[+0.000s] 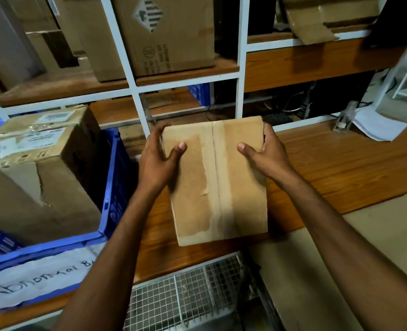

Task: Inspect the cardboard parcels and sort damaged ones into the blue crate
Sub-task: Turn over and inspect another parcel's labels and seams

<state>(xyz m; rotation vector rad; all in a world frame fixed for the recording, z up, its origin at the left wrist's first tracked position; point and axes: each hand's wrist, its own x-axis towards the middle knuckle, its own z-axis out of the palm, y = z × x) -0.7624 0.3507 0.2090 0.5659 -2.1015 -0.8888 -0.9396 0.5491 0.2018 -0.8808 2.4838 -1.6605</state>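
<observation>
1. Nearest to me: a wire mesh basket [197, 290] below the table's front edge. Left of it, a paper label [37, 280] lettered "Abnormal" hangs on the near wall of the blue crate [111, 163].
2. The cardboard parcel [224, 187] lies over the wooden table [329, 168], broad taped face up towards me. Its long axis runs from near to far. I cannot tell whether its near edge rests on the wood.
3. Parcel surface: a tape strip runs down the middle. Left of it the outer paper looks peeled, with a small nick beside the tape. I judge this to be damage.
4. Grip: the left hand [157, 161] and right hand [267, 154] clasp the parcel's far half from opposite long sides. Both thumbs lie on the top face and the fingers wrap over the edges.
5. Deciding relation: the crate stands just to the left of the parcel, on the left hand's side. It already holds a torn box [42, 187]. I judge that a sideways carry to the left, long axis unchanged, would clear the crate's near-right corner.
6. Farthest: a white shelf frame [135, 56] holding a printed carton [169, 37]
</observation>
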